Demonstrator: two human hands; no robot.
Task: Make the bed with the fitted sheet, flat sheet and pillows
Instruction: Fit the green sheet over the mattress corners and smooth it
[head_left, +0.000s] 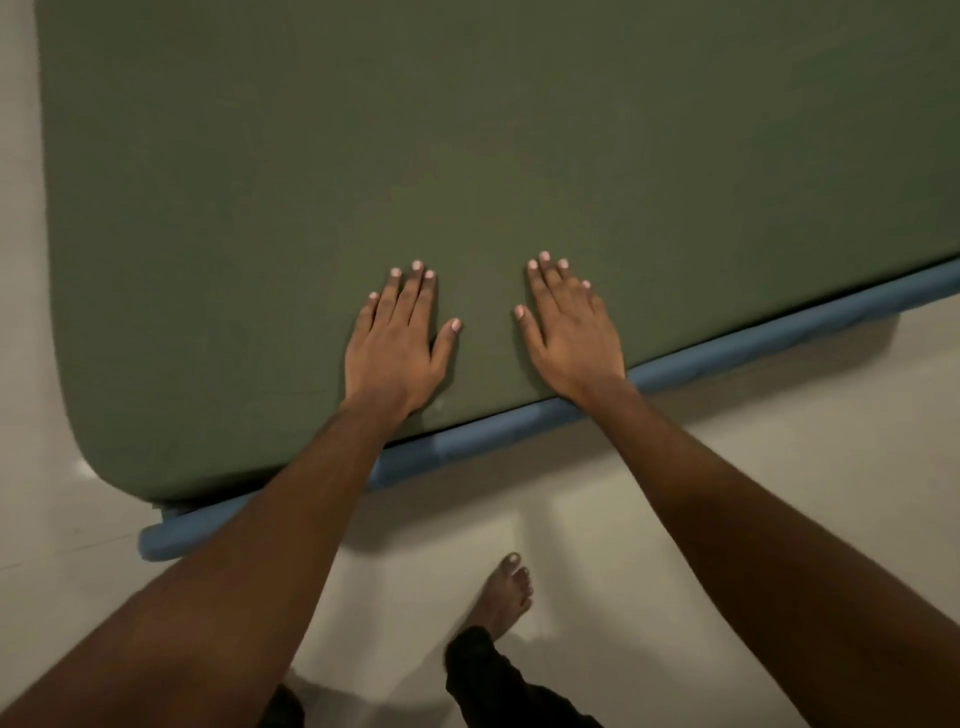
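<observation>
1. The left hand (395, 353) and right hand (571, 338) are pressing flat, fingers straight, gripping nothing, on the green fitted sheet (467, 130) just above the blue bed rail (727, 356).
2. The sheet's far edges are running off-frame.

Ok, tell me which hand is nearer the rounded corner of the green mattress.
Left. The left hand rests flat on the mattress, closer to the rounded corner; the right hand rests flat beyond it, farther away.
</observation>
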